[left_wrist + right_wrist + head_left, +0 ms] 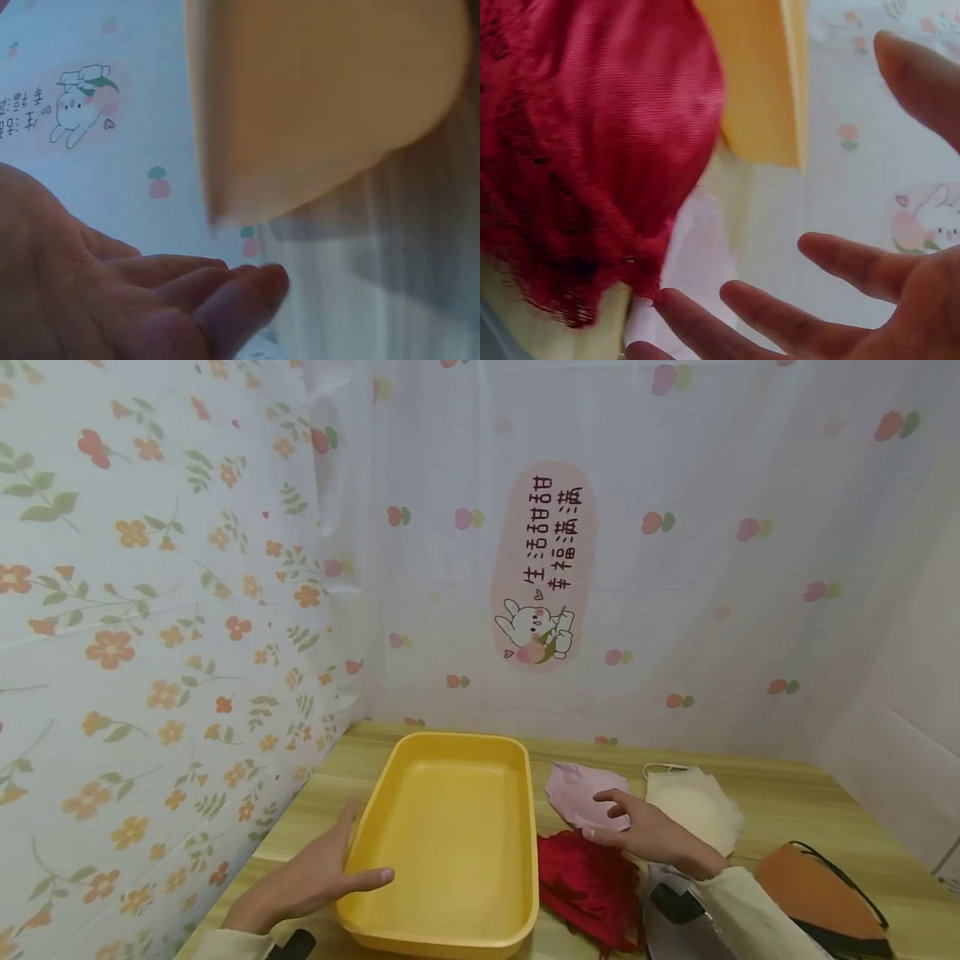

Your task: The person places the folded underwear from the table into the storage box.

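A yellow plastic basin (450,835) stands on the table with nothing inside. My left hand (315,872) is at its left side, fingers outside the wall and thumb reaching over the rim; the left wrist view shows these fingers (240,300) loosely bent beside the basin. My right hand (648,833) hovers with spread fingers over a flat pink cloth (581,789) and a red satin, lace-trimmed bra (588,885). In the right wrist view, the fingertips (676,304) appear near the red lace edge; whether they touch it I cannot tell.
A cream bra-like garment (693,806) with a thin strap lies behind my right hand. Farther right is an orange one (810,893) with black trim. A grey item (667,931) is partly under the right sleeve. Patterned curtains (675,610) hang behind and left.
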Motion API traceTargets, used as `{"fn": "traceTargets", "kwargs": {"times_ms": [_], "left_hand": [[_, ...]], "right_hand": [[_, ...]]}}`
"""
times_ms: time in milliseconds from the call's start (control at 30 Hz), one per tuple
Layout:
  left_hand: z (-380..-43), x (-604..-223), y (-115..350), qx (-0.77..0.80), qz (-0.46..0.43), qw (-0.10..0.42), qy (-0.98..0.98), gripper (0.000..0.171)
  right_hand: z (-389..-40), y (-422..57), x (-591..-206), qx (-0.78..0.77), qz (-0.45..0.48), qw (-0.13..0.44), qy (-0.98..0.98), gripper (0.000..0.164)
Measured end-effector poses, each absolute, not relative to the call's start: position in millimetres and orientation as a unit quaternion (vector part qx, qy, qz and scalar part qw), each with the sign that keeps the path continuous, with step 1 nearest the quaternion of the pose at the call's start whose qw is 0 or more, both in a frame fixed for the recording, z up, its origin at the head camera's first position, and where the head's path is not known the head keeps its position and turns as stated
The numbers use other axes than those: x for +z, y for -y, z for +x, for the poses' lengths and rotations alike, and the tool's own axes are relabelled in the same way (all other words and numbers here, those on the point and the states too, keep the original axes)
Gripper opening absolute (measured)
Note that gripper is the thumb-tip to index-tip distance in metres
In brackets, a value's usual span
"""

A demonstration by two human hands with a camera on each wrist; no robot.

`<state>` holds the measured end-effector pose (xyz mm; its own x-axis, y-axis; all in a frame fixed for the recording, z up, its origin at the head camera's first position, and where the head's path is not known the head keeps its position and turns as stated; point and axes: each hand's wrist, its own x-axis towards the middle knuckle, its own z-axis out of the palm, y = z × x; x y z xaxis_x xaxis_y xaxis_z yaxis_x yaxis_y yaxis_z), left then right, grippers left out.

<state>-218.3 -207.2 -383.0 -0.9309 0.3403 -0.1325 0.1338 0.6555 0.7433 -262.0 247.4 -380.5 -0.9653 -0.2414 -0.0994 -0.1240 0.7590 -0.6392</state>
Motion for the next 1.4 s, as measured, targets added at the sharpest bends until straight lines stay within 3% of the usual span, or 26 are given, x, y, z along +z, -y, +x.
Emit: {"fn": "traceTargets", "kwargs": {"times_ms": [400,733,1200,1400], "left_hand": [[-211.1,-408.0,212.2,0.441,0.258,0.113,-0.852,0.099],[-208.2,-409.8,215.1,0.413,0.283,0.073,-0.863,0.117],[-212.4,-409.7,219.6,0.395,0.284,0.062,-0.871,0.11],[-214.3,-407.6,220.2,0.391,0.291,0.063,-0.871,0.115]], "right_hand": [[-264.6,-236.9,-404.1,-0.279,-0.078,0.096,-0.952,0.068],[-263.9,-231.5,-411.2,-0.246,-0.102,0.077,-0.961,0.071],[-266.5,-223.1,-412.7,-0.272,-0.056,0.067,-0.958,0.059],[-267.9,-226.3,-410.4,-0.407,-0.086,0.092,-0.905,0.054]]}}
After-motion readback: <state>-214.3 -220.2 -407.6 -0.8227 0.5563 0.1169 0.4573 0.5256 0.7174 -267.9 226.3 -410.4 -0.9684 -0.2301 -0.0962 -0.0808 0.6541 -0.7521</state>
